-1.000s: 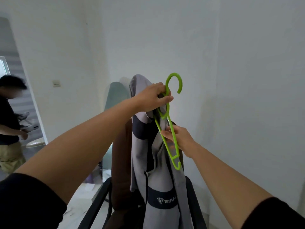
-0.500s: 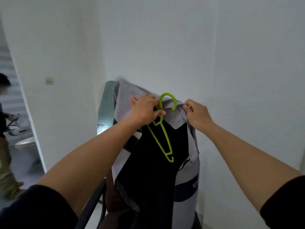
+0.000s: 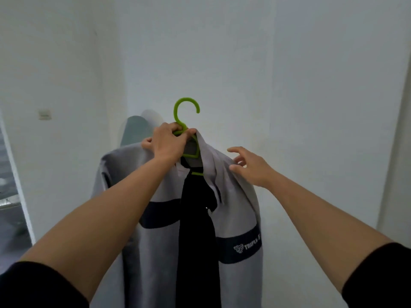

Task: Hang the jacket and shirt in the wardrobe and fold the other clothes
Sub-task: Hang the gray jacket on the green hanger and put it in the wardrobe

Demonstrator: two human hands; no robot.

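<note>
A grey jacket [image 3: 155, 247] with dark bands and a black lining hangs in front of me on a bright green hanger [image 3: 185, 107]. My left hand [image 3: 169, 142] grips the hanger's neck together with the jacket collar, holding both up at chest height. The hook sticks up free above my fingers. My right hand [image 3: 250, 166] has relaxed, spread fingers and touches the jacket's right shoulder. The lower hem is out of view.
White walls [image 3: 322, 107] meet in a corner right behind the jacket. A grey-green rounded board [image 3: 135, 130] leans behind it at the left. A doorway [image 3: 9, 196] opens at the far left, next to a wall switch [image 3: 44, 114].
The jacket now sits spread over the hanger and is raised higher. My right hand has let go of the collar and rests on the shoulder. The view has swung right; the person at the left is gone.
</note>
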